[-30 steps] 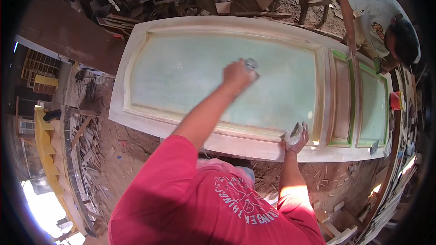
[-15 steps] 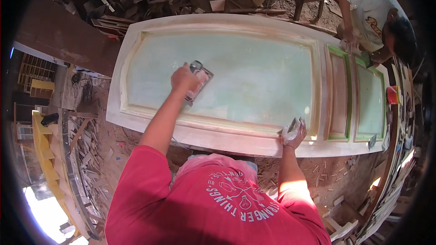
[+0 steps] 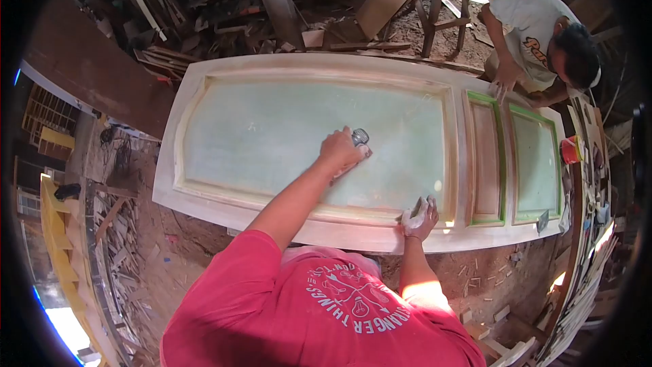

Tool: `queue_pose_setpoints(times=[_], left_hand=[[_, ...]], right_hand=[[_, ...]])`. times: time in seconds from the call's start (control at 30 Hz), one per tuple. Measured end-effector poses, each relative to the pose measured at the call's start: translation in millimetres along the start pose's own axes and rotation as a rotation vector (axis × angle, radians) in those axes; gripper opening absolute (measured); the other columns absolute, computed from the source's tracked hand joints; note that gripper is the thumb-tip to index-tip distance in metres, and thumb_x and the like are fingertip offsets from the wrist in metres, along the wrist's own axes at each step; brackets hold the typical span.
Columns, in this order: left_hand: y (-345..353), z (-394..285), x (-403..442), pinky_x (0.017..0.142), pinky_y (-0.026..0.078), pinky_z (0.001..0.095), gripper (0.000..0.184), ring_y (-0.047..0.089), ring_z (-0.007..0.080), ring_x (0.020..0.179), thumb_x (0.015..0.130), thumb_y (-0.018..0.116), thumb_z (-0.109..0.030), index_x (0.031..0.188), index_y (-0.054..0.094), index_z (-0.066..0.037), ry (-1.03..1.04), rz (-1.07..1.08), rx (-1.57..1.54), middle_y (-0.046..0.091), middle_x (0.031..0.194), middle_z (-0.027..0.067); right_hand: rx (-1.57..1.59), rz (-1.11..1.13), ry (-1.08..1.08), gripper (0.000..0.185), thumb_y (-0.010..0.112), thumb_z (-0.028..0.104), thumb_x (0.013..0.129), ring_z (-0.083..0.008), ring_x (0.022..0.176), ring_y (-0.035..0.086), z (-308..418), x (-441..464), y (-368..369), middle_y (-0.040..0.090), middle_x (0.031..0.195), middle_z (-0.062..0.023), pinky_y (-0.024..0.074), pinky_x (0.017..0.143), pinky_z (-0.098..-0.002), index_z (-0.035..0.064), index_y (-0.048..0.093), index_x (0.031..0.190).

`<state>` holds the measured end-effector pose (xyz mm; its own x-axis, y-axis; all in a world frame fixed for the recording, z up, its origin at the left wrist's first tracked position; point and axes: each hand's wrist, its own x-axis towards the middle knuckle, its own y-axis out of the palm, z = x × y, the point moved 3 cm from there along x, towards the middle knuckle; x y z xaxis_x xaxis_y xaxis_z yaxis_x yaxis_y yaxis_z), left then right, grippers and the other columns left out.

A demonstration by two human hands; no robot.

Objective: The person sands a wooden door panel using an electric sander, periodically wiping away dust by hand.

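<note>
My left hand point(image 3: 339, 152) is closed on a sanding tool point(image 3: 360, 138) with a rounded dark knob and a flat base. The tool lies on the pale green field of a large panelled door point(image 3: 272, 62), right of its middle. Against the door's near frame rests my right hand point(image 3: 421, 220), whitened with dust, its fingers raised and apart from the thumb. Two smaller recesses with bright green edging, one with a pinkish centre point(image 3: 486, 156) and one pale green point(image 3: 535, 165), sit at the door's right end.
A co-worker point(image 3: 540, 41) leans over the far right corner, a hand on the door. A red bucket point(image 3: 570, 149) stands beyond the right end. Wood scraps point(image 3: 384, 3) pile up behind the door. A small grey blade-like piece point(image 3: 542, 221) lies at the near right edge.
My left hand with the sanding tool swept left over the green field, then came back right. My right hand has stayed at the near frame. The whole view has shifted slightly.
</note>
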<state>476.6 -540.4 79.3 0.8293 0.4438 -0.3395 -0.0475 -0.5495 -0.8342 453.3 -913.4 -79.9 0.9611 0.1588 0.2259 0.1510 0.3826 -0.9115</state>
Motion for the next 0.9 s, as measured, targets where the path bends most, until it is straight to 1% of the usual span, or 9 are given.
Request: queue_pose_setpoints(times=[0.1,0.2,0.3,0.4,0.53,0.6,0.67,0.73,0.9], left_hand=[[24.4,-28.9,6.1,0.106,0.06,0.0525,0.087,0.073,0.0479,0.124,0.088,0.083,-0.061,0.143,0.063,0.003,0.033,0.129,-0.063,0.075,0.13,0.0294],[87.2,-45.2,22.0,0.105,0.059,0.0581,0.082,0.07,0.0531,0.124,0.095,0.08,-0.056,0.146,0.061,0.004,0.12,-0.026,-0.019,0.074,0.131,0.0304],[105.0,-77.2,32.1,0.106,0.058,0.0487,0.063,0.069,0.0485,0.127,0.104,0.071,-0.043,0.149,0.063,0.001,0.52,0.18,0.12,0.072,0.136,0.0299],[97.7,-93.1,5.2,0.107,0.055,0.0415,0.047,0.067,0.0353,0.125,0.11,0.063,-0.03,0.147,0.065,-0.001,-0.137,0.528,-0.96,0.071,0.135,0.0216],[137.2,-39.9,15.5,0.119,0.047,0.0476,0.044,0.063,0.0303,0.135,0.112,0.058,-0.022,0.151,0.062,-0.001,0.105,0.251,-1.116,0.069,0.143,0.0189],[180.7,26.6,27.7,0.133,0.034,0.0522,0.058,0.053,0.0379,0.153,0.112,0.058,-0.03,0.162,0.052,0.0,0.356,-0.333,-0.381,0.057,0.163,0.0263],[164.1,62.6,10.7,0.14,0.014,0.0601,0.08,0.024,0.0388,0.172,0.113,0.055,-0.053,0.173,0.039,-0.003,0.172,-0.274,0.176,0.03,0.183,0.0238],[148.6,86.3,4.8,0.141,0.008,0.0622,0.09,0.018,0.0366,0.174,0.111,0.052,-0.062,0.177,0.03,-0.005,0.247,-0.231,0.226,0.022,0.187,0.0199],[115.5,87.7,45.1,0.141,0.009,0.0613,0.097,0.019,0.0371,0.174,0.109,0.056,-0.064,0.18,0.023,-0.008,0.256,-0.225,0.238,0.023,0.187,0.0174]], right_hand=[[0.033,0.018,0.019,0.069,0.081,0.041,0.083,-0.0348,0.159,0.047,1.4,1.0,-3.3,0.059,0.162,-0.0142,0.0364,0.13,-0.0562,0.0103,0.069,0.144],[0.034,0.036,0.023,0.075,0.085,0.047,0.089,-0.0359,0.159,0.047,5.5,9.1,0.1,0.059,0.16,-0.0196,0.036,0.13,-0.0539,0.006,0.065,0.149],[0.862,0.133,0.248,0.088,0.085,0.051,0.096,-0.0381,0.16,0.044,60.8,48.8,3.0,0.058,0.159,-0.026,0.0324,0.132,-0.0499,-0.0018,0.054,0.159],[1.094,0.097,0.387,0.103,0.085,0.047,0.097,-0.0427,0.148,0.056,131.3,102.5,-16.2,0.062,0.154,-0.0305,0.0429,0.125,-0.0483,-0.0088,0.036,0.168],[0.682,0.134,0.375,0.119,0.093,0.055,0.084,-0.0471,0.13,0.07,138.4,141.2,-23.6,0.069,0.143,-0.0323,0.0555,0.112,-0.0491,-0.0105,0.034,0.165],[0.497,0.199,0.322,0.121,0.096,0.057,0.071,-0.0467,0.12,0.075,134.7,163.9,-27.4,0.075,0.13,-0.0314,0.0595,0.107,-0.0502,-0.0077,0.041,0.158],[0.41,0.347,0.265,0.116,0.094,0.054,0.071,-0.0462,0.116,0.077,125.0,189.5,-13.2,0.076,0.126,-0.03,0.0602,0.105,-0.0516,-0.0048,0.042,0.157],[0.275,0.517,0.266,0.111,0.091,0.048,0.069,-0.0467,0.115,0.077,132.2,213.7,-10.1,0.076,0.125,-0.0275,0.06,0.104,-0.054,0.0028,0.043,0.159],[0.172,0.362,0.056,0.093,0.086,0.038,0.068,-0.0474,0.109,0.077,171.0,231.2,-10.2,0.078,0.115,-0.0259,0.0614,0.097,-0.0534,0.0041,0.051,0.148]])
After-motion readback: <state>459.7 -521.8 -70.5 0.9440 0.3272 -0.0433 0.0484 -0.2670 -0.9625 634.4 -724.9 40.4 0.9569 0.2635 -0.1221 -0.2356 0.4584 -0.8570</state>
